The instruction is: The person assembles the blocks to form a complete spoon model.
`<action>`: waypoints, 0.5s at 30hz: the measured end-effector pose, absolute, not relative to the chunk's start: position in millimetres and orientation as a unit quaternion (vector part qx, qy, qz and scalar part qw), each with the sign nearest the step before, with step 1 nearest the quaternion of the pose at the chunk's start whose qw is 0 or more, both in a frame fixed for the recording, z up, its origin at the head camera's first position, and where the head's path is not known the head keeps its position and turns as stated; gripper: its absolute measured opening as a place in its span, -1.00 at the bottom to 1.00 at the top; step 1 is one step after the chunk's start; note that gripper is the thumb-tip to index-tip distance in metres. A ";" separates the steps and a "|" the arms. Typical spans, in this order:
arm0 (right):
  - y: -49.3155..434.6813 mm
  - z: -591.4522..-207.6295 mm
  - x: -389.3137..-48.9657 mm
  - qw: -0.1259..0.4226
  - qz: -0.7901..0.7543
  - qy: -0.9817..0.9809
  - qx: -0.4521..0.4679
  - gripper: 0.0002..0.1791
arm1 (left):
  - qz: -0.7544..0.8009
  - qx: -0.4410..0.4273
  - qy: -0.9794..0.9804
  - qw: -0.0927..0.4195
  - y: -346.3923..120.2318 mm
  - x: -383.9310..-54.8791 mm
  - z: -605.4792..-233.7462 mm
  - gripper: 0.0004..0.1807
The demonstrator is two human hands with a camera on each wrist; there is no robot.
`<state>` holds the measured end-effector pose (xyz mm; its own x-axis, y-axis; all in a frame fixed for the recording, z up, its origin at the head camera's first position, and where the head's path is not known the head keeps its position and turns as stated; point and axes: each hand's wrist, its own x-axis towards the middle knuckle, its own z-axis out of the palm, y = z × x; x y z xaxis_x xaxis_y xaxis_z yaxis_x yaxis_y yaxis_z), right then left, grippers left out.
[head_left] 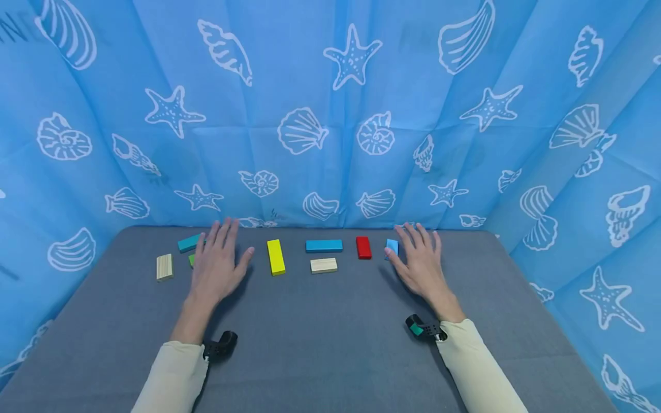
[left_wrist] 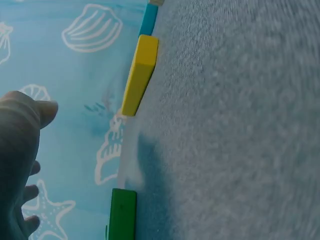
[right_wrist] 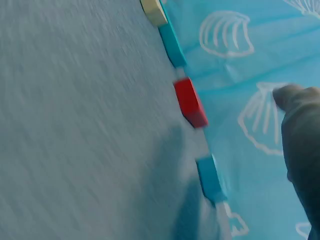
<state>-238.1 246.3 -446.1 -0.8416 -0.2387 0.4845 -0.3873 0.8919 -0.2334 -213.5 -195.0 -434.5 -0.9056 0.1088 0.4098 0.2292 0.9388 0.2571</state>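
My left hand (head_left: 217, 267) is held over the left part of the table with its fingers spread and nothing in its grasp. It partly covers a green block (left_wrist: 123, 215) and a teal block (head_left: 189, 243). To its right lies a yellow block (head_left: 276, 257). My right hand (head_left: 420, 261), fingers apart and holding nothing, is over the right part, overlapping a light blue block (head_left: 392, 246) in the head view. Just left of that one is a red block (head_left: 364, 248). In the right wrist view the thumb (right_wrist: 300, 100) hangs away from the blocks.
Between the hands lie a long blue block (head_left: 323, 246) and a plain wooden block (head_left: 323, 265). Another wooden block (head_left: 164, 267) is at the far left. The grey table (head_left: 320, 344) ends against a blue curtain (head_left: 304, 69) printed with shells and starfish.
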 end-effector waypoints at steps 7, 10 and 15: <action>215.1 -452.5 -228.4 0.179 0.278 -0.922 0.203 -0.50 | -0.196 -0.110 -0.962 0.154 -185.7 -211.2 -436.3 -0.19; 200.3 -455.5 -225.3 0.139 0.332 -0.906 0.221 -0.55 | -0.235 -0.118 -0.957 0.122 -181.8 -212.1 -437.5 -0.16; 176.1 -459.3 -224.8 0.091 0.401 -0.877 0.249 -0.57 | -0.290 -0.115 -0.948 0.062 -173.7 -218.7 -441.2 -0.07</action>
